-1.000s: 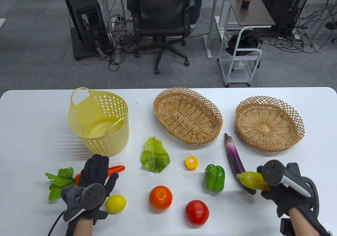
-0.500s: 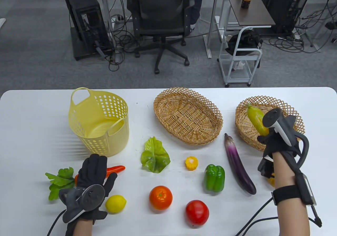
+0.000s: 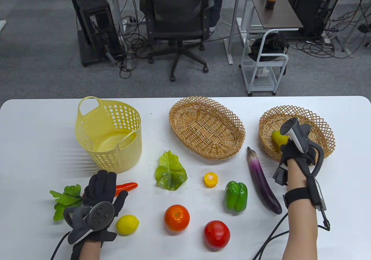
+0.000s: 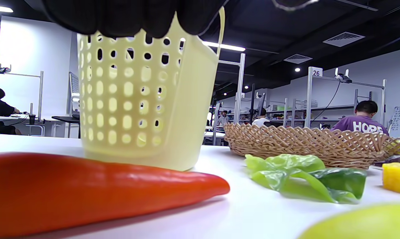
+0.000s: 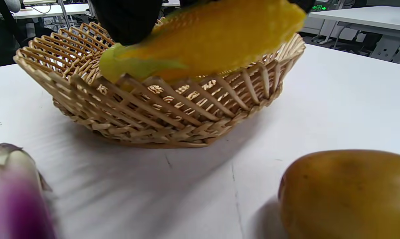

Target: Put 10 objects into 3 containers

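Observation:
My right hand (image 3: 295, 145) holds a yellow corn cob (image 3: 279, 137) low over the near part of the right wicker basket (image 3: 318, 123). In the right wrist view the cob (image 5: 203, 39) hangs just above the basket rim (image 5: 160, 99), gripped by my fingers (image 5: 126, 20). My left hand (image 3: 100, 196) rests flat, fingers spread, on a carrot with green leaves (image 3: 127, 186); the carrot fills the left wrist view's lower left (image 4: 87, 189). On the table lie a lettuce leaf (image 3: 170, 171), a corn piece (image 3: 210, 179), a green pepper (image 3: 236, 196), an eggplant (image 3: 262, 181), an orange (image 3: 177, 218), a tomato (image 3: 217, 234) and a lemon (image 3: 127, 224).
A yellow plastic basket (image 3: 108, 135) stands at the back left and an empty oval wicker basket (image 3: 207, 126) in the middle. A mango (image 5: 349, 192) lies near the right basket, hidden under my arm in the table view. Office chairs and a cart stand beyond the table.
My right hand carried the corn cob from near the eggplant's front end up over the right basket, then lowered it toward the basket's near part. The left hand stayed on the carrot.

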Demonstrator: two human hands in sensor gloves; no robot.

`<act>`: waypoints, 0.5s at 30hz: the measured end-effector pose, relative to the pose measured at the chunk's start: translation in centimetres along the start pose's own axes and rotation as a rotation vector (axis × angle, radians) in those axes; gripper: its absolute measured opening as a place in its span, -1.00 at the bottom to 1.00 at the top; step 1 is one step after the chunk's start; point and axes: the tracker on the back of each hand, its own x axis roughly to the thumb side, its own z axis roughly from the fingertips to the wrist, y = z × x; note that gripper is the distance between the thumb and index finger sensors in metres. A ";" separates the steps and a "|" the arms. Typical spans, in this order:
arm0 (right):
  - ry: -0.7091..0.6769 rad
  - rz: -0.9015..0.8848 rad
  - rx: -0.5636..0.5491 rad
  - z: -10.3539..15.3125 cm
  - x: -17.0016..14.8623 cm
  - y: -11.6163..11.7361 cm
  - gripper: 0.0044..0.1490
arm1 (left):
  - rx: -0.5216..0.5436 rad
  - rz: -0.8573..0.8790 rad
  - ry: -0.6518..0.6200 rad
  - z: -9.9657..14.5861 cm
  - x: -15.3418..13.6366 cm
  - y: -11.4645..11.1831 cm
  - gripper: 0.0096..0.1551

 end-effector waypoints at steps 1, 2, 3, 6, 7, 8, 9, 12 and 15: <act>-0.015 -0.009 0.010 0.1 -0.1 -0.1 -0.02 | -0.003 0.000 0.002 0.0 -0.1 0.0 -0.18; -0.018 -0.014 0.006 0.3 -0.3 -0.2 -0.02 | -0.006 0.000 0.005 0.0 -0.1 -0.1 -0.18; -0.020 -0.015 0.004 0.5 -0.5 -0.3 -0.02 | -0.006 0.000 0.005 0.0 -0.1 -0.1 -0.18; -0.021 -0.020 -0.005 1.5 -1.6 -1.3 0.01 | -0.006 0.006 0.002 0.0 0.0 -0.1 -0.19; -0.020 -0.025 -0.002 1.9 -2.2 -1.7 0.03 | -0.008 0.007 0.000 0.0 0.0 -0.2 -0.18; -0.016 -0.033 0.000 2.3 -2.8 -2.1 0.04 | -0.010 0.008 -0.001 0.0 0.0 -0.2 -0.18; -0.009 -0.040 -0.004 2.6 -3.5 -2.4 0.04 | -0.011 0.009 -0.002 0.0 0.0 -0.2 -0.18; 0.002 -0.054 -0.004 3.5 -5.5 -2.7 0.02 | -0.017 0.020 -0.003 0.0 0.1 -0.2 -0.19; 0.000 -0.088 0.005 4.4 -7.8 -2.3 0.04 | -0.031 0.027 -0.006 -0.1 0.1 -0.4 -0.19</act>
